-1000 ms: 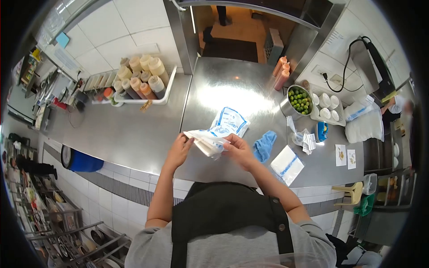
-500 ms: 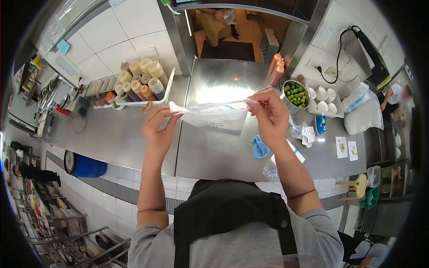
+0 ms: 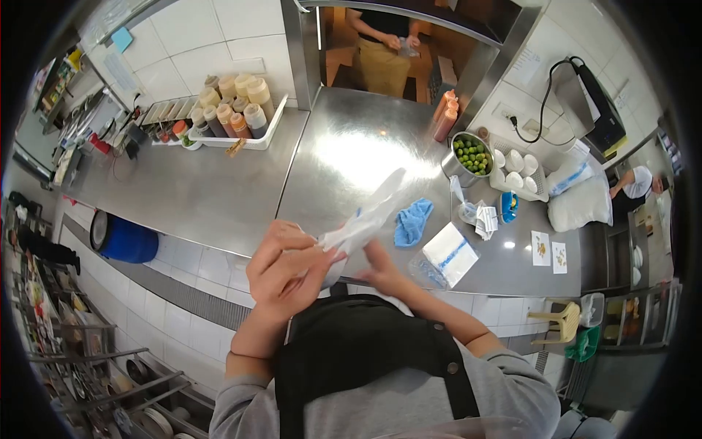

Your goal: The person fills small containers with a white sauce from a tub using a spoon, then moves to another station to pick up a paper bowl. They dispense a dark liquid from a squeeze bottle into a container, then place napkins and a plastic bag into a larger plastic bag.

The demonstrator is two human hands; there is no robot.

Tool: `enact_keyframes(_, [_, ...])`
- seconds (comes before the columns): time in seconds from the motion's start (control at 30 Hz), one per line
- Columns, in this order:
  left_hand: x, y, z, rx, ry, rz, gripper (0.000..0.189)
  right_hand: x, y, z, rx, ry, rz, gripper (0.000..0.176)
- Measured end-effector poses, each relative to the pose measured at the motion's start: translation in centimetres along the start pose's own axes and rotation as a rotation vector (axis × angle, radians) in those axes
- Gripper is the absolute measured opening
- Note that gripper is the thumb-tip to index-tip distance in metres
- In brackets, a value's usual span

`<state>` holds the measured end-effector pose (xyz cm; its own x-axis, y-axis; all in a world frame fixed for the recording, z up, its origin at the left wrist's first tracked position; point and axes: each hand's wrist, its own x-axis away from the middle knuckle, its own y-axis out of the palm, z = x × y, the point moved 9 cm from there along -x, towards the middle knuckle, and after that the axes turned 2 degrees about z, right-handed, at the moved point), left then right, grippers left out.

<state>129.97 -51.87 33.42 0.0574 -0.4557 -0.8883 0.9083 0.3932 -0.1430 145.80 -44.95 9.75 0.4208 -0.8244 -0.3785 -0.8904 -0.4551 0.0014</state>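
Note:
A thin whitish plastic bag (image 3: 369, 214) with a small blue mark hangs over the steel counter, gathered narrow and slanting up to the right. My left hand (image 3: 289, 271) pinches its near end between thumb and fingers. Close behind the bag's lower part is my right hand (image 3: 382, 271), slightly blurred, thumb and fingers apart; the bag partly covers its fingertips. A crumpled blue cloth (image 3: 414, 222) lies on the counter to the right of the bag. Nearer the front edge sits an opened pack of white sheets (image 3: 450, 254) in clear plastic.
Sauce bottles (image 3: 232, 110) stand in a white tray at the back left. On the right are a metal pot of green limes (image 3: 472, 155), a basket of white cups (image 3: 515, 172) and orange bottles (image 3: 444, 117). A person (image 3: 384, 47) stands beyond the pass-through; another (image 3: 638, 183) is far right.
The bag was stretched wide between both hands; now it hangs narrow from my left hand. Both hands came down toward my body, and my right hand has let go of its corner.

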Motion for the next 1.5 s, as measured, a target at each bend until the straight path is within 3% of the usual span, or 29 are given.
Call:
enact_keyframes(0.1, [1.7,-1.0,2.1,-0.062,-0.040,0.139,0.023,0.5,3.0,-5.1,0.098,0.052,-0.240,0.041])
enact_keyframes(0.2, [4.9,-2.6,0.9,-0.259,-0.247,0.344,0.031,1.7,2.7,-6.6,-0.019,0.264,-0.010,0.020])
enact_keyframes(0.23, [6.2,-3.3,-0.5,-0.267,-0.327,0.432,0.038,2.5,1.9,-6.4,0.097,0.322,0.027,0.017])
enact_keyframes(0.3, [6.8,-3.0,0.4,-0.345,-0.457,0.313,0.058,3.9,0.9,-5.0,-0.035,0.357,0.151,0.017])
enact_keyframes(0.37, [8.4,-0.3,3.4,-0.633,-0.406,-0.197,0.075,4.3,1.6,-7.0,-0.031,0.285,0.150,0.017])
enact_keyframes(0.4, [10.4,0.7,4.3,-0.597,-0.405,-0.323,0.077,5.1,2.2,-6.5,0.006,0.291,0.064,0.017])
enact_keyframes(0.47, [16.5,1.4,4.2,-0.509,-0.582,-0.507,0.076,7.1,3.9,-5.6,0.080,0.300,-0.112,0.017])
enact_keyframes(0.53, [24.3,1.2,2.8,-0.388,-0.909,-0.607,0.069,8.8,6.2,-4.9,0.055,0.332,-0.126,0.017])
enact_keyframes(0.63, [29.6,-1.7,2.3,-0.280,-1.213,-0.413,0.050,9.8,9.5,-4.2,0.110,0.333,-0.130,0.024])
enact_keyframes(0.73, [32.4,-4.1,1.9,-0.230,-1.206,-0.311,0.045,9.6,13.2,-3.1,0.249,0.330,-0.209,0.025])
enact_keyframes(0.77, [32.5,-5.5,1.9,-0.265,-1.210,-0.285,0.043,9.1,14.3,-3.2,0.467,0.258,-0.295,0.030])
enact_keyframes(0.87, [35.3,-10.1,0.3,-0.206,-1.300,-0.212,0.045,6.4,19.1,-6.6,0.572,0.013,-0.302,0.064])
enact_keyframes(0.9, [36.6,-11.8,-0.2,-0.126,-1.379,-0.182,0.044,6.6,21.5,-5.7,0.594,-0.098,-0.510,0.098])
enact_keyframes(1.0, [39.5,-15.5,-1.6,0.195,-1.397,-0.313,0.043,9.7,27.6,0.5,0.323,0.448,-1.021,0.102])
enact_keyframes(1.03, [41.8,-16.5,-2.5,0.265,-1.384,-0.276,0.046,11.6,28.9,3.6,0.151,0.662,-1.080,0.107])
enact_keyframes(1.13, [43.8,-21.5,-4.2,0.298,-1.397,-0.274,0.048,13.8,34.2,7.9,0.016,0.878,-1.174,0.100])
enact_keyframes(1.17, [45.7,-23.2,-5.2,0.246,-1.406,-0.342,0.054,14.1,35.7,9.4,0.074,0.834,-1.211,0.094])
enact_keyframes(1.23, [52.3,-26.8,-7.7,0.115,-1.495,-0.194,0.058,14.9,38.2,13.1,0.182,0.739,-1.285,0.082])
enact_keyframes(1.3, [58.8,-30.2,-9.1,-0.051,-1.695,-0.031,0.060,18.0,39.0,20.6,0.180,0.928,-1.239,0.070])
enact_keyframes(1.37, [63.6,-33.7,-8.8,-0.121,-1.732,0.444,0.056,17.6,41.2,23.3,0.185,1.082,-1.121,0.049])
enact_keyframes(1.4, [66.2,-35.1,-8.1,-0.158,-1.732,0.677,0.054,17.5,41.7,25.6,0.140,1.233,-0.993,0.048])
enact_keyframes(1.47, [72.0,-37.3,-6.8,-0.236,-1.786,0.741,0.044,18.4,41.3,32.3,0.054,1.524,-0.704,0.046])
enact_keyframes(1.5, [74.7,-38.4,-5.6,-0.236,-1.801,0.764,0.043,18.0,41.2,35.1,0.023,1.577,-0.551,0.046])
